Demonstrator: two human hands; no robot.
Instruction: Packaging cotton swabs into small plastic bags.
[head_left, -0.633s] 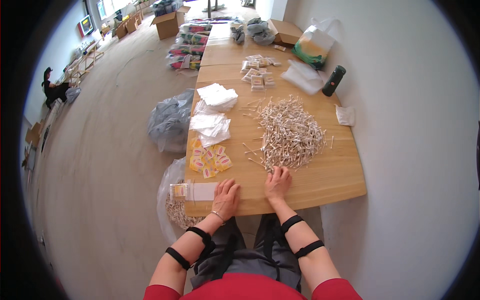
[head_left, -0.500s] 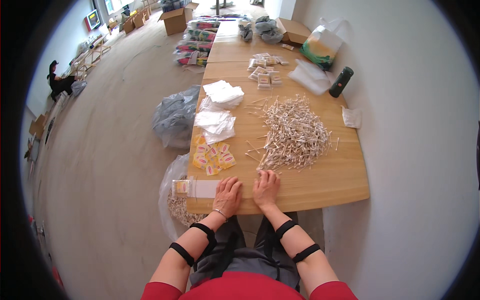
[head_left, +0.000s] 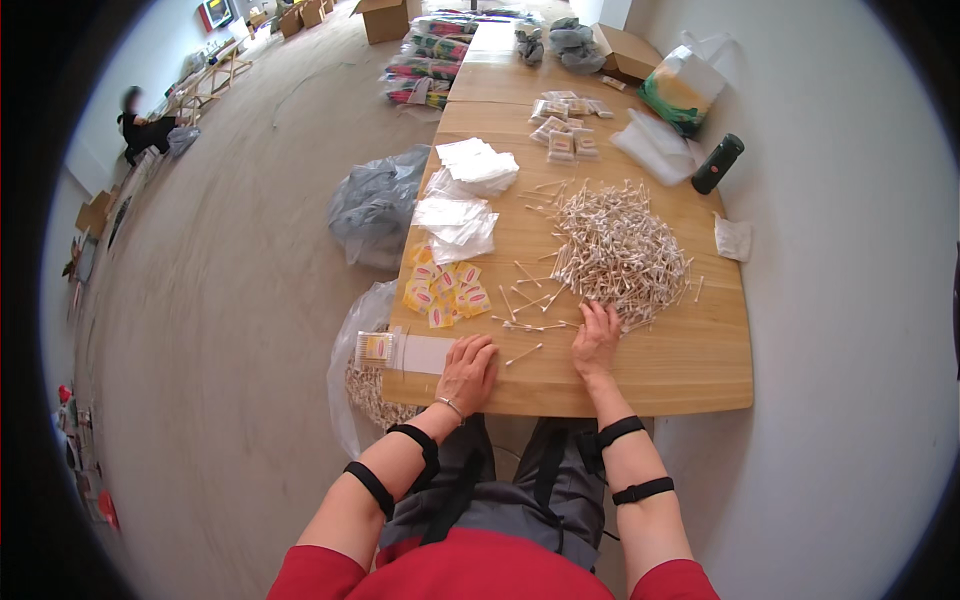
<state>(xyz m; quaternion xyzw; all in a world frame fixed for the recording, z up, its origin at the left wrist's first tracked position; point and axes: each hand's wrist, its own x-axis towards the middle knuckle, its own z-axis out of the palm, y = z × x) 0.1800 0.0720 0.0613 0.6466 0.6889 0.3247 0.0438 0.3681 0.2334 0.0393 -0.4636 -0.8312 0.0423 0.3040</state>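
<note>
A large heap of cotton swabs (head_left: 625,245) lies on the wooden table. At its near edge, the fingertips of my right hand (head_left: 597,345) touch the swabs, fingers slightly apart and bent. My left hand (head_left: 468,375) rests on the table by the right end of a white strip (head_left: 425,354), its fingers laid down over that end. On the strip's left end sits a clear pack of swabs (head_left: 375,349), at the table's edge. Several loose swabs (head_left: 524,353) lie between my hands and the heap. What is under my left fingers is hidden.
Yellow-and-white printed cards (head_left: 445,293) and clear plastic bags (head_left: 455,222) line the left edge. Filled packs (head_left: 561,147), a dark flask (head_left: 718,164) and a cardboard box (head_left: 625,55) stand farther back. Below the left edge hangs a bag of swabs (head_left: 375,395). A wall (head_left: 840,250) runs along the right.
My right hand has moved right, away from my left hand, to the heap's near edge. More loose swabs now lie spread between them. My left hand stays by the strip. The view has shifted slightly.
</note>
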